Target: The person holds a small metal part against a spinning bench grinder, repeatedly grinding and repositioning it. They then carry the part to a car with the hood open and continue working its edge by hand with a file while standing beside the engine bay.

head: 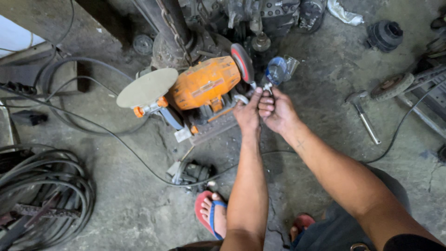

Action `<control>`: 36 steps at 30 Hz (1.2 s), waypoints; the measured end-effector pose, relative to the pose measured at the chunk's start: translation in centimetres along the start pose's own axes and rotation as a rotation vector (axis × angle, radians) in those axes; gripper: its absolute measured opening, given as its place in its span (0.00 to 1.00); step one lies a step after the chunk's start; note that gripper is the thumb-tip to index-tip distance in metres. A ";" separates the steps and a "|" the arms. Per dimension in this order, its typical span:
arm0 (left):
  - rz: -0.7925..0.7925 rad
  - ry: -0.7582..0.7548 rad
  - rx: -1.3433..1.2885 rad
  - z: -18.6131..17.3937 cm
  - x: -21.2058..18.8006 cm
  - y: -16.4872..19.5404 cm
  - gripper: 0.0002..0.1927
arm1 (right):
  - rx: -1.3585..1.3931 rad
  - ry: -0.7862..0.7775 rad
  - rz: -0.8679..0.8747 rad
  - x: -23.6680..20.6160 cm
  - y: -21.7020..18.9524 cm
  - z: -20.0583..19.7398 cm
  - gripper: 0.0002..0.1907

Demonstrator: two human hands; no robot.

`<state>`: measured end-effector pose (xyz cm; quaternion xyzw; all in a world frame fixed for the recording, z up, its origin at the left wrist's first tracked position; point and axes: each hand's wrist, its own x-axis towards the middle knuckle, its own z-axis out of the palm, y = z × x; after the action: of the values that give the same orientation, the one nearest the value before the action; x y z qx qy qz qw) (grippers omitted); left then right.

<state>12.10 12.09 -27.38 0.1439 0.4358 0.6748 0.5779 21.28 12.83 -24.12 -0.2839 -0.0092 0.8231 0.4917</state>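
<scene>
Single head-worn view, steeply downward and close over both forearms toward an orange bench grinder on the floor.

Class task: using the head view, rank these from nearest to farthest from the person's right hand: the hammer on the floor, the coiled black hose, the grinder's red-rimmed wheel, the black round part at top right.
From the right hand:
1. Red-rimmed wheel, just up-left, on the orange grinder.
2. Hammer, on the floor to the right.
3. Black round part, upper right corner.
4. Coiled black hose, far lower left.
</scene>
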 end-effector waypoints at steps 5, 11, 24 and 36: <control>-0.033 -0.008 -0.026 0.1 0.2 -0.2 0.07 | -0.021 0.031 -0.003 0.1 -0.2 0.4 0.22; -0.058 0.012 -0.041 0.1 0.2 0.2 0.07 | -0.182 0.121 -0.033 0.1 -0.1 1.5 0.22; -0.054 0.022 0.061 0.6 0.5 0.3 0.09 | -0.103 0.125 -0.029 0.7 -0.6 0.9 0.20; -0.081 -0.101 -0.096 -0.1 0.6 -1.0 0.09 | -0.927 0.320 -0.320 0.0 -1.6 1.9 0.19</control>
<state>12.46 12.54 -28.38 0.1323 0.3788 0.6626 0.6324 21.63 14.15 -22.13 -0.5895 -0.3410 0.5934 0.4291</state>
